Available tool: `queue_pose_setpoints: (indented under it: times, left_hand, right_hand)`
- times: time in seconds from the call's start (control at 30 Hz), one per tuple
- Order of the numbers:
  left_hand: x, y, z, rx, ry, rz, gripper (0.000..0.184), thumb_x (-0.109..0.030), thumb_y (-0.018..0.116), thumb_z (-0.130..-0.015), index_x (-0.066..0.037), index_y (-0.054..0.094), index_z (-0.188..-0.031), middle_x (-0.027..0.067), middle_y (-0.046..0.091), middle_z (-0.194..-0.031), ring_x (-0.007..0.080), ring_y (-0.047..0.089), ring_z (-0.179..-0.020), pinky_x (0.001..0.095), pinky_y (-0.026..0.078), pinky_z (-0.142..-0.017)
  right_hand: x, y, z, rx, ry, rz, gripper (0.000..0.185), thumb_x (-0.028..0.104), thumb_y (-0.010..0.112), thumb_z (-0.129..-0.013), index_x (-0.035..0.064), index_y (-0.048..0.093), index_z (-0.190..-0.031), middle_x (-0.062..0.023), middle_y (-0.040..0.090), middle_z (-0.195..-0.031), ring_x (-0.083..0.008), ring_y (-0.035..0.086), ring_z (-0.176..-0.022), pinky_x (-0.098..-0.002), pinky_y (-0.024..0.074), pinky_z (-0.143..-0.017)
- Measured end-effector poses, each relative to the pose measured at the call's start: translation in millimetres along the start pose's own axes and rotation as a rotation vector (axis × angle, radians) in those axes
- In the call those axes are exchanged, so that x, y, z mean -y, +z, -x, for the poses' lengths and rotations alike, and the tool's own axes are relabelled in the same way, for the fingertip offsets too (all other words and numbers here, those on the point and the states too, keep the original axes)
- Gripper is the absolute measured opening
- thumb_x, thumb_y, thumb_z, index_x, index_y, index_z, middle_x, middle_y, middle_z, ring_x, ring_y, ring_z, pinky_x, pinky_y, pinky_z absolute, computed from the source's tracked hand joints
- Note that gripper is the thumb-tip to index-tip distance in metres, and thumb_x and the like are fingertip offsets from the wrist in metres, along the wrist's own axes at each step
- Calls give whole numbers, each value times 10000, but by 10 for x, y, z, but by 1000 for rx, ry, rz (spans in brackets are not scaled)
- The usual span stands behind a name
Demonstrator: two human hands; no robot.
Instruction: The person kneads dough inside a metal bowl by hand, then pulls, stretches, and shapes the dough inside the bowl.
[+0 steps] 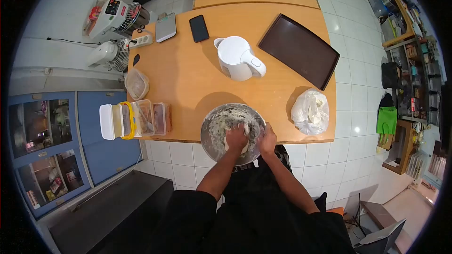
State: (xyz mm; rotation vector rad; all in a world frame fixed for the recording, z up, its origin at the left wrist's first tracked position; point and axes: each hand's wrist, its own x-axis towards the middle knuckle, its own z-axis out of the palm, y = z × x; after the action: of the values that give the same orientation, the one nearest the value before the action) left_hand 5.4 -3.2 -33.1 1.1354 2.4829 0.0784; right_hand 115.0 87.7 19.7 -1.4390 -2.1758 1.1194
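Closed around the rim of a metal bowl [218,120] at 3 o'clock, the right hand [268,140] has hold of the vessel from the side, while the left hand [238,137] pushes down into the pale dough [244,147] near the middle of it; its fingertips are partly lost in the mass, so from here I can't tell how far they curl or whether they grasp any. Sticky smears coat the bowl's inner wall all around, and the bowl juts out past the near edge of the wooden table [188,99] on the person's side. Taking the bowl as the clock's centre, with 12 straight ahead of the person, I see a white jug [234,51] at 12, its handle turned towards about 4. Between 2 and 3 sits a plastic bag [310,113] with something white in it, and near 1 a dark brown tray [300,51] lies at a slant. Over at 11 there's a silver scale [165,27], with a black phone [199,28] just to its right. Round at 10 stands a clear tub [137,84], and close to 9 are several plastic containers [141,116] bunched together.
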Motion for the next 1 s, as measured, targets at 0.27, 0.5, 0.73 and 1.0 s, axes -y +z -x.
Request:
queue_pose_setpoints:
  times: [0.27, 0.5, 0.73, 1.0]
  left_hand:
    - [71, -19, -376, -73, 4, -25, 549, -320, 704, -713, -99, 499, -1171, 213, 511, -1219, 415, 450, -1198, 557, 328, -1014]
    - [90, -61, -595, -278, -361, 249, 656, -223, 728, -648, -91, 462, -1233, 258, 489, -1245, 428, 418, -1237, 529, 311, -1061]
    - [335, 214, -638, -431, -103, 599, 619, -223, 618, -789, -67, 438, -1360, 283, 459, -1313, 528, 326, -1281, 621, 231, -1072]
    - [101, -744, 87, 256, 54, 149, 775, -277, 726, -712, -145, 408, -1406, 248, 482, -1323, 416, 543, -1143, 515, 466, -925]
  right_hand:
    - [-61, 62, -57, 68, 80, 135, 365, 54, 577, -790, 9, 507, -1144, -257, 611, -956, -463, 602, -855, -518, 480, -729]
    - [-3, 72, -55, 40, 75, 157, 378, 58, 570, -795, 5, 507, -1163, -242, 614, -979, -447, 609, -845, -507, 484, -717]
    - [98, 123, -78, -49, 111, 134, 311, 82, 570, -842, 3, 505, -1136, -237, 613, -968, -453, 606, -841, -511, 476, -705]
    - [158, 130, -117, -41, 133, 127, 273, 41, 581, -830, 7, 490, -1085, -238, 618, -951, -448, 606, -859, -510, 472, -724]
